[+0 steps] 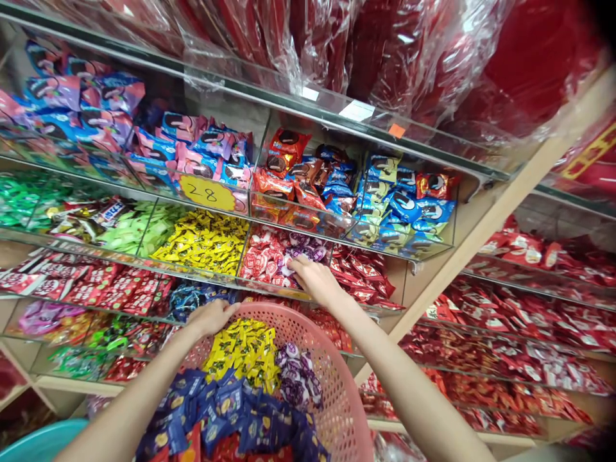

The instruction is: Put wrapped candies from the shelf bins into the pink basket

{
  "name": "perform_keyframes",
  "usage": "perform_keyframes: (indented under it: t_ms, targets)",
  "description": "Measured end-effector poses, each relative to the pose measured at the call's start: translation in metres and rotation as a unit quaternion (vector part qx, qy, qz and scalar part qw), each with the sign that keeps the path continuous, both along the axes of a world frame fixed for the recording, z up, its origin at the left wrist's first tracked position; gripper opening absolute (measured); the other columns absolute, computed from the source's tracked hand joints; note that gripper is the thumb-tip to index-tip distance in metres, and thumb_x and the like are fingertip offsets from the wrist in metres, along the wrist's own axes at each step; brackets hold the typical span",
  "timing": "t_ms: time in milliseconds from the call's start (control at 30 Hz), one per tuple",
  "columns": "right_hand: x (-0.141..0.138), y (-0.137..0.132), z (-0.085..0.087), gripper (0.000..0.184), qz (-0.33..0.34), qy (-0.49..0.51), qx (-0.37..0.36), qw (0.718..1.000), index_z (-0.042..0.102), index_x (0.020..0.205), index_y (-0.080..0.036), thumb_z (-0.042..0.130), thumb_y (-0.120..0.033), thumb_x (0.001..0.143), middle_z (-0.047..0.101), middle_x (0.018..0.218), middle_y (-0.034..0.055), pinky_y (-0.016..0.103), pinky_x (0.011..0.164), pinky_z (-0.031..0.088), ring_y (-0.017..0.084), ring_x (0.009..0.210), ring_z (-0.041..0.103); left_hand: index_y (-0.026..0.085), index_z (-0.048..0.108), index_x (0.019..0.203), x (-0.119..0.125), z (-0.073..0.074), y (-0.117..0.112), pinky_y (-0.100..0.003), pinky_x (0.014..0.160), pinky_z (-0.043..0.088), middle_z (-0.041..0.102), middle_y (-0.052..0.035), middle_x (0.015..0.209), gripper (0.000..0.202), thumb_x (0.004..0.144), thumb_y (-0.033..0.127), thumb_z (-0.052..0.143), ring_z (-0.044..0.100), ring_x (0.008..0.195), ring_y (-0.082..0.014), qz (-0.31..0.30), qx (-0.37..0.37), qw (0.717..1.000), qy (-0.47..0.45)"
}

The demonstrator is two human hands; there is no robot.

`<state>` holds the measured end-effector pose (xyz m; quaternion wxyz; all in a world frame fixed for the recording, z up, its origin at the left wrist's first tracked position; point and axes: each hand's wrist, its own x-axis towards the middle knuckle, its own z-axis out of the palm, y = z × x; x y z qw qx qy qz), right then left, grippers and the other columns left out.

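Note:
My left hand (214, 317) is closed on the far rim of a pink perforated plastic basket (346, 391). Inside the basket lie yellow wrapped candies (245, 353), purple-and-white wrapped candies (296, 375), dark blue packets (231, 410) and some red packets (192, 446). Beyond the rim, my right hand (310, 277) reaches into a shelf compartment, its fingers stretched out over twist-wrapped candies. Red-and-white candies (262, 253) are on the left of that compartment, purple ones (310, 246) on the right. The undersides of my right fingers are partly hidden.
Yellow candies (206, 244) fill the neighbouring compartment. Above runs a clear-fronted shelf of cookie packets (303, 183) with a yellow "28" tag (206, 192). A wooden upright (476, 218) divides off more red candy shelves. A teal basket (43, 439) shows at lower left.

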<state>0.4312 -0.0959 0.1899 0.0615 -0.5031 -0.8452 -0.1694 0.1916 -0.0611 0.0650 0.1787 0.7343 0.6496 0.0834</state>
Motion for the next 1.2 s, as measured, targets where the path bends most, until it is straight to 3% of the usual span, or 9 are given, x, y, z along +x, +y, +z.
perform_keyframes:
  t_ms: [267, 600, 967, 1100, 1200]
  targets:
    - [-0.005, 0.016, -0.009, 0.028, -0.002, -0.04, -0.003, 0.999, 0.041, 0.108, -0.023, 0.029, -0.014, 0.084, 0.049, 0.104, 0.0057, 0.025, 0.063, 0.04, 0.016, 0.083, 0.055, 0.02, 0.06, 0.075, -0.003, -0.002, 0.001, -0.033, 0.065, 0.042, 0.065, -0.0128, 0.087, 0.054, 0.072, 0.062, 0.027, 0.059, 0.084, -0.029, 0.014, 0.011, 1.0, -0.019]
    - [0.001, 0.026, -0.015, 0.027, -0.004, 0.016, -0.038, 0.999, 0.041, 0.11, -0.022, 0.031, -0.018, 0.085, 0.049, 0.107, 0.0064, 0.024, 0.072, 0.039, 0.015, 0.095, 0.05, 0.021, 0.06, 0.076, -0.002, -0.001, 0.002, -0.032, 0.064, 0.042, 0.065, -0.0111, 0.086, 0.061, 0.072, 0.066, 0.02, 0.06, 0.081, -0.0271, 0.004, 0.008, 1.0, -0.003]
    - [0.02, 0.033, -0.027, 0.025, 0.059, 0.204, 0.029, 0.977, 0.048, 0.104, -0.018, 0.046, -0.024, 0.08, 0.054, 0.1, 0.0056, 0.025, 0.074, 0.038, 0.014, 0.086, 0.051, 0.02, 0.061, 0.08, -0.004, -0.003, 0.004, -0.032, 0.066, 0.042, 0.065, -0.012, 0.089, 0.056, 0.072, 0.063, 0.026, 0.059, 0.085, -0.0278, 0.006, -0.002, 1.0, -0.018]
    - [0.019, 0.025, -0.019, 0.024, 0.074, 0.248, 0.052, 0.964, 0.049, 0.103, -0.018, 0.048, -0.024, 0.079, 0.055, 0.101, 0.0052, 0.024, 0.073, 0.039, 0.013, 0.077, 0.052, 0.019, 0.06, 0.077, -0.002, 0.001, 0.001, -0.032, 0.064, 0.041, 0.065, -0.0121, 0.087, 0.058, 0.072, 0.064, 0.024, 0.059, 0.082, -0.0278, 0.006, 0.001, 1.0, -0.01]
    - [0.017, 0.004, -0.009, 0.025, 0.082, 0.267, 0.043, 0.959, 0.05, 0.103, -0.018, 0.049, -0.025, 0.079, 0.056, 0.097, 0.0043, 0.024, 0.068, 0.039, 0.011, 0.067, 0.051, 0.02, 0.06, 0.076, -0.001, 0.003, 0.002, -0.031, 0.063, 0.041, 0.065, -0.011, 0.084, 0.062, 0.071, 0.066, 0.02, 0.06, 0.079, -0.0274, -0.003, -0.001, 1.0, -0.002]
